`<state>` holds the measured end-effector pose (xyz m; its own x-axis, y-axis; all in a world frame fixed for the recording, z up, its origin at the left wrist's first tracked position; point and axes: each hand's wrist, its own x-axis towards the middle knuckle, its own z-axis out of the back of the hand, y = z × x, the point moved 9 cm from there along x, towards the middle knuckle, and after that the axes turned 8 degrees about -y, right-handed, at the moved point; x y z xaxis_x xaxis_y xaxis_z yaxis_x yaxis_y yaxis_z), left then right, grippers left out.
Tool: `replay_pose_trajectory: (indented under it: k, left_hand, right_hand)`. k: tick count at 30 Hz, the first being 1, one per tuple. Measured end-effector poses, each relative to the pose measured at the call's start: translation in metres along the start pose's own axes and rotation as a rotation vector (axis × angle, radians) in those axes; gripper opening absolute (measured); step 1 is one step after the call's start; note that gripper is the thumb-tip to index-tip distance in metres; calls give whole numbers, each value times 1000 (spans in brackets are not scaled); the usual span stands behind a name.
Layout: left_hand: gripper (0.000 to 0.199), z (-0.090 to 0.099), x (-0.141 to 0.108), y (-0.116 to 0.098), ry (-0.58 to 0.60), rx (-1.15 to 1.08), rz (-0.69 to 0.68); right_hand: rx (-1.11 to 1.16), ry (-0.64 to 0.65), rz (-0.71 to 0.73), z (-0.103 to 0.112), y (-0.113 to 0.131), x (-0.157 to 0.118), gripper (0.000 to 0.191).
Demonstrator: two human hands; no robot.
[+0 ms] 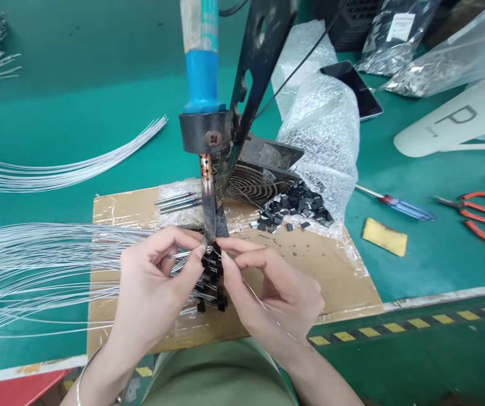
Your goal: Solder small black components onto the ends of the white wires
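Observation:
My left hand [153, 287] pinches something small, perhaps a wire end, right under the tip of the blue-handled soldering iron [202, 79]. Close beside it, my right hand [272, 282] has thumb and index finger closed on a thin solder wire [254, 294], which trails back across the palm toward the wrist. The fingertips of both hands nearly meet, and what lies between them is too small to make out. Grey-white wires [56, 242] run in from the left, and several black connectors [212, 282] lie below the fingertips on the cardboard [335, 276].
A black metal bracket [263, 51] holds the iron. Behind stands a fan [253, 183], with loose black pieces [297, 206] beside it. To the right lie a screwdriver [407, 207], a yellow sponge [384, 237], red-handled pliers [483, 211] and a white tumbler [449, 118]. Another wire bundle [77, 169] lies back left.

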<state>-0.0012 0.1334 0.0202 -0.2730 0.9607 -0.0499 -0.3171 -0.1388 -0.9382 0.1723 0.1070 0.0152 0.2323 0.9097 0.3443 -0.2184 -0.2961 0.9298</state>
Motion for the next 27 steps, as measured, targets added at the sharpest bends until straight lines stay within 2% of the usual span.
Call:
replay_pose_trajectory:
  k: [27]
  left_hand:
    - [20,1,-3,-3,5,7,-51]
  right_hand:
    - [-34,-8,45,0,4,1,19]
